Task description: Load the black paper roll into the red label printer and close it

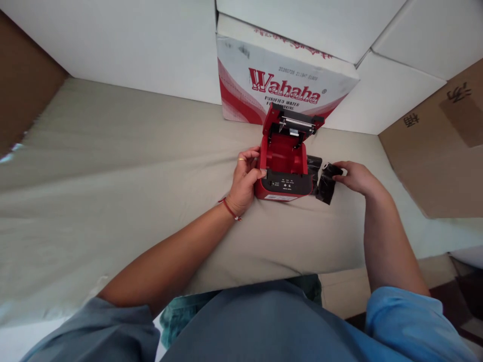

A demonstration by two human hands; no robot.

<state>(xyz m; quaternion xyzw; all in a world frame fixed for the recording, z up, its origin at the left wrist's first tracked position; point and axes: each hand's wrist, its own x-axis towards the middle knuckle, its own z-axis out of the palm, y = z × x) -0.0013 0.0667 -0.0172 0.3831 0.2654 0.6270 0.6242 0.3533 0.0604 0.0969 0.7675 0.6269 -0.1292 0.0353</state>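
Observation:
A red and black label printer (289, 187) stands on the cloth with its lid (296, 120) raised, and its red inner bay looks bare. My left hand (246, 178) grips the printer's left side, thumb on the front top corner and fingers along the wall. To the right of the printer, my right hand (352, 177) pinches a small black roll (327, 183) by its right end. A pale core shows at the roll's upper left end, and a loose black flap hangs down. Another black roll (314, 163) lies between it and the printer, partly hidden.
Behind the printer stands a white and red Wahaha water carton (241, 75). White boxes (151, 45) form a wall at the back. A brown cardboard box (433, 151) is on the right, with another brown box (26, 75) at far left. Grey-green cloth (132, 166) covers the table.

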